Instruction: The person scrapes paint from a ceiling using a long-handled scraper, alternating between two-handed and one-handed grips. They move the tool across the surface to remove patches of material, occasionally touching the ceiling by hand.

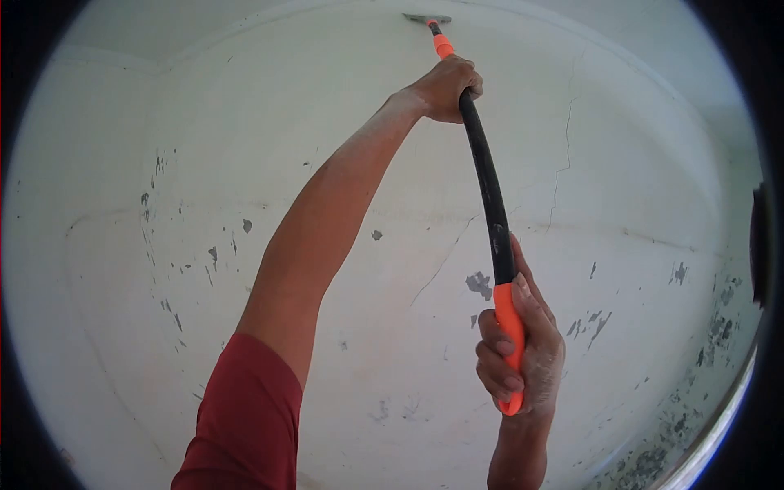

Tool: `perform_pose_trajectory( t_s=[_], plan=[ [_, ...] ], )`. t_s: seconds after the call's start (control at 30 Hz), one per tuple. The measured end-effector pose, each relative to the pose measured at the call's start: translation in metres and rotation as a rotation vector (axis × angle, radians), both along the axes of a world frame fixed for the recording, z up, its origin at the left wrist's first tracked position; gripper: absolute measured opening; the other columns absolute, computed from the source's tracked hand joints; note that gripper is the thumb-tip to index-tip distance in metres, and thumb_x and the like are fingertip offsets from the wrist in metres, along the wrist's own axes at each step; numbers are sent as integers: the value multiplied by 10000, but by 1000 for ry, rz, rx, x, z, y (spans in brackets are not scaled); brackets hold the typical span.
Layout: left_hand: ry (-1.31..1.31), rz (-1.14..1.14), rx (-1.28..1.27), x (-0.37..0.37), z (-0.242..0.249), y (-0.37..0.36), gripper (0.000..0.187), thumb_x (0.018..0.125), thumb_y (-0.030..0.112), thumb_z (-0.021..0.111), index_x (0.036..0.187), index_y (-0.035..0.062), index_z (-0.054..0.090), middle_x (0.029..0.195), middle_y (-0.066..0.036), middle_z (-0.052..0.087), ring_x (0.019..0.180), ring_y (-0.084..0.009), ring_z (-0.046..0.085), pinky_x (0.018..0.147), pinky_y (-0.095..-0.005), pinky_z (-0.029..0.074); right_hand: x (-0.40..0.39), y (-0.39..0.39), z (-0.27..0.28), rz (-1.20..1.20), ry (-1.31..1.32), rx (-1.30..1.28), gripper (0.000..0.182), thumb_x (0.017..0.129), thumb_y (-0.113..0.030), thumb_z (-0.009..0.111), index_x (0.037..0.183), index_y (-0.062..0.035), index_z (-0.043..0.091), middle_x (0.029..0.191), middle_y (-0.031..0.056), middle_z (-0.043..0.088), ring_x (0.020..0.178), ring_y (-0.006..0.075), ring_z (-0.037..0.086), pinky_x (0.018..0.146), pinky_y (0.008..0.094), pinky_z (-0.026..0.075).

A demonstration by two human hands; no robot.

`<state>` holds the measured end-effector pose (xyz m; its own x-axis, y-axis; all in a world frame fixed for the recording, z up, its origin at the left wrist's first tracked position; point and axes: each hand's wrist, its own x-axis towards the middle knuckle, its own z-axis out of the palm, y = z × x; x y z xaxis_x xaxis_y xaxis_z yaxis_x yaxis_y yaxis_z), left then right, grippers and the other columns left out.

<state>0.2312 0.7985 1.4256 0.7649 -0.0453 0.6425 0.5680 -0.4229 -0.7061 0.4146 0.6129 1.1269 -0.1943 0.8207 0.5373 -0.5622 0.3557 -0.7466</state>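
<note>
A long-handled scraper (486, 175) with a black shaft and orange grips reaches up against a pale wall. Its flat metal blade (427, 18) lies at the wall's upper part, near the top of the view. My left hand (449, 88) is wrapped round the upper shaft, just below the upper orange section. Lower down, my right hand (527, 347) grips the orange end of the handle, its thumb laid along the grip. White dust coats both hands and my left wrist.
The pale wall (367, 269) fills the view, with thin cracks and several grey chipped patches. More flaking shows on the right side wall (706, 351). A dark object (759, 245) stands at the right edge. The ceiling (678, 37) meets the wall above.
</note>
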Motion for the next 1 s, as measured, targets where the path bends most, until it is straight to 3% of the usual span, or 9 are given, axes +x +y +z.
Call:
perform_pose_trajectory(
  t_s=[0.1, 0.17, 0.33, 0.4, 0.47, 0.7, 0.8, 0.87, 1.0],
  plan=[
    [23, -175, 57, 1, -24, 8, 289, 594, 87, 677, 553, 104, 391, 600, -68, 498, 740, -273, 542, 733, -388, 440, -1, -3, -17, 37, 53, 8, 587, 1099, -271, 403, 1625, -47, 273, 539, -26, 379, 310, 68, 332, 266, 223, 313],
    [43, -126, 20, -1, -24, 15, 291, 593, 96, 689, 549, 107, 401, 611, -78, 519, 752, -288, 557, 682, -402, 442, -5, 8, -34, 79, 116, 57, 578, 1095, -260, 415, 1619, -47, 294, 538, -24, 380, 305, 65, 330, 265, 218, 313],
    [43, -63, 77, -1, 11, 11, 304, 591, 57, 662, 571, 80, 359, 605, -62, 484, 726, -256, 511, 668, -391, 429, -5, 18, 9, 100, 126, 33, 557, 1102, -243, 412, 1619, -64, 308, 534, -16, 380, 310, 62, 333, 258, 214, 291],
    [35, -16, 38, 1, 2, 9, 309, 593, 35, 645, 583, 71, 338, 598, -53, 461, 717, -241, 493, 669, -386, 421, -1, 11, -4, 96, 110, 28, 560, 1101, -247, 419, 1618, -63, 310, 536, -16, 381, 311, 57, 333, 257, 213, 290],
    [51, -72, 57, 2, -16, 13, 300, 576, 96, 689, 548, 76, 391, 606, -90, 527, 738, -302, 548, 652, -413, 434, 0, 18, -22, 86, 106, 58, 571, 1096, -266, 426, 1617, -61, 313, 542, -18, 383, 314, 49, 330, 260, 209, 285],
    [20, -18, 72, -5, 28, 17, 284, 637, 61, 674, 612, 104, 395, 659, -52, 513, 772, -273, 499, 723, -393, 430, -3, 37, 18, -34, 19, 96, 604, 1089, -347, 481, 1610, -74, 343, 579, -21, 397, 322, 50, 306, 273, 216, 258],
    [113, -102, 204, -13, -3, 22, 286, 650, 59, 679, 623, 102, 398, 682, -41, 508, 791, -260, 501, 729, -393, 429, 0, 22, -8, 13, 14, 65, 586, 1093, -297, 465, 1614, -65, 330, 560, -20, 386, 329, 52, 303, 277, 229, 255],
    [-12, -92, 64, -19, -45, 3, 299, 637, 63, 685, 619, 101, 389, 665, -30, 475, 791, -249, 496, 743, -395, 427, 2, 14, -28, 11, -18, 61, 578, 1095, -252, 441, 1619, -48, 307, 528, -12, 386, 318, 69, 327, 271, 240, 279],
    [-10, -48, 57, -43, -56, 2, 295, 617, 59, 667, 610, 98, 375, 628, -39, 446, 757, -250, 492, 763, -391, 425, -3, 13, -35, 80, -58, 29, 587, 1084, -229, 427, 1619, -32, 289, 521, -9, 401, 309, 75, 349, 263, 240, 313]
  ],
)
